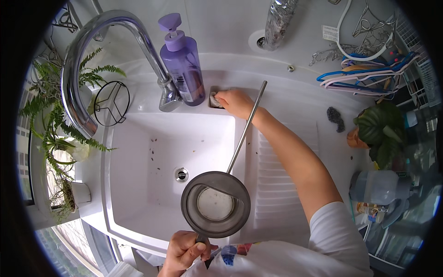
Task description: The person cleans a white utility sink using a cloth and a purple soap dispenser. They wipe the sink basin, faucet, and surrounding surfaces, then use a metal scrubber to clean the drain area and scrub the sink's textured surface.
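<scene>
My left hand [187,250] grips the handle of a grey watering can [188,200] with a long thin metal spout [244,135]. The can's round mouth faces up, and a pale disc shows at its bottom. It hangs over the near right side of a white sink basin [129,166], its spout crossing my right forearm. My right hand [237,102] reaches to a small recess [211,100] in the sink's back ledge. Its fingers are closed on a whitish crumpled thing [217,102] there, partly hidden by the hand.
A chrome faucet [119,17] arches beside a purple pump bottle [183,69]. Ferns [59,121] and a black wire stand [111,104] are left. Right of the basin lie a ribbed washboard [277,180], a dark scouring pad [335,119], hangers [367,74] and a potted plant [380,128].
</scene>
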A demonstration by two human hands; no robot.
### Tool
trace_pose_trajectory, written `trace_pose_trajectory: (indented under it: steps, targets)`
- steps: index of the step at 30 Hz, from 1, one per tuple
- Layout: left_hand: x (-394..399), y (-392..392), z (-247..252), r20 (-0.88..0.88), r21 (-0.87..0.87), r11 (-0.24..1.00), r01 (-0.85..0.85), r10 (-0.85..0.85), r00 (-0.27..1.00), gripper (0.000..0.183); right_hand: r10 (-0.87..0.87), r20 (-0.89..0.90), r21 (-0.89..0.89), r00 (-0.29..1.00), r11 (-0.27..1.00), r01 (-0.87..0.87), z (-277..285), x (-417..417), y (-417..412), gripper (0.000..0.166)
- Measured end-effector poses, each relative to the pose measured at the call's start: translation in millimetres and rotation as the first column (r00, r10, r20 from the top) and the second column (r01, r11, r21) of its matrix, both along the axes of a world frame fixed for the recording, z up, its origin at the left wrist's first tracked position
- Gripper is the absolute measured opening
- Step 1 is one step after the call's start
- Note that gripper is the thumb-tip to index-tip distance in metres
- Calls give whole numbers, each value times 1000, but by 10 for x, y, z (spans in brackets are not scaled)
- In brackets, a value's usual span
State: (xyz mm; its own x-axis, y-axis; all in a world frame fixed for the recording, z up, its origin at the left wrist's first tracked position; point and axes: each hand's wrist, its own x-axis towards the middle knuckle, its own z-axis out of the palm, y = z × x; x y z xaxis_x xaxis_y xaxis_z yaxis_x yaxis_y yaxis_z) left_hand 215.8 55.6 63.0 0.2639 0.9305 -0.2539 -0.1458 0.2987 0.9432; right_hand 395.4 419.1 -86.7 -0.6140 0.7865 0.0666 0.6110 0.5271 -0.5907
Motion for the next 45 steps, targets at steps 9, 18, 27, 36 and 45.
trace_pose_trajectory:
  steps: [9, 18, 27, 36, 45]
  targets:
    - [60, 66, -19, 24, 5, 999, 32, -32, 999, 38, -686, -281, -216, 672, 727, 652, -107, -611, 19, 19]
    - [-80, -52, -73, 51, -7, 998, -64, 64, 997, 41, -742, -514, -618, 430, 668, 414, 106, 63, 146, 21]
    - [-191, -253, -90, 112, -12, 989, -148, 149, 983, 41, -607, -563, 96, 560, 626, 774, -357, -519, 120, 16]
    - [-369, -570, -73, 134, 49, 987, -154, 146, 980, 43, -677, -203, 205, 708, 677, 707, -325, -562, -125, 15]
    - [-480, -777, -250, 165, -1, 990, -144, 143, 976, 39, -464, -165, 131, 870, 864, 485, -425, -470, 73, 8]
